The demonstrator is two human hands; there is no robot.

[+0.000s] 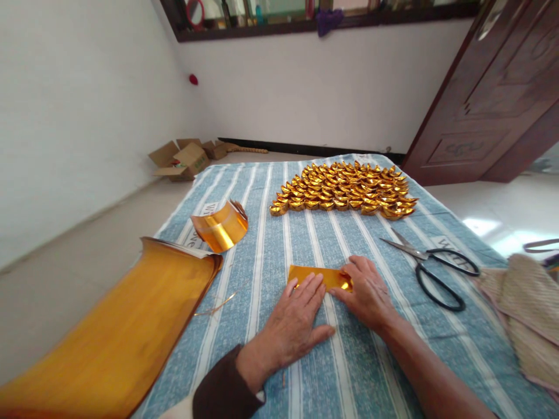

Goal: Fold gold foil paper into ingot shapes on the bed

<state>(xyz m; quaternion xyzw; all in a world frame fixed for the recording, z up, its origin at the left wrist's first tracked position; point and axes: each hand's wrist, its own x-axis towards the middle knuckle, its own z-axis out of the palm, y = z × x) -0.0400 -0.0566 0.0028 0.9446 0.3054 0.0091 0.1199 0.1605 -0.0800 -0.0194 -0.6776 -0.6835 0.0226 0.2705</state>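
- While both hands lie flat and open on the tabletop, the left hand and right hand press a gold paper strip under their fingertips.
- Scissors lie just right of the right hand.

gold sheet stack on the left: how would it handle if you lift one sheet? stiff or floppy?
Probably floppy: the gold sheet stack curls up at its far edge, and the loose gold strip nearby bows into an arc. Likely light and thin. The glossy surface suggests sheets slide easily on the striped cloth.
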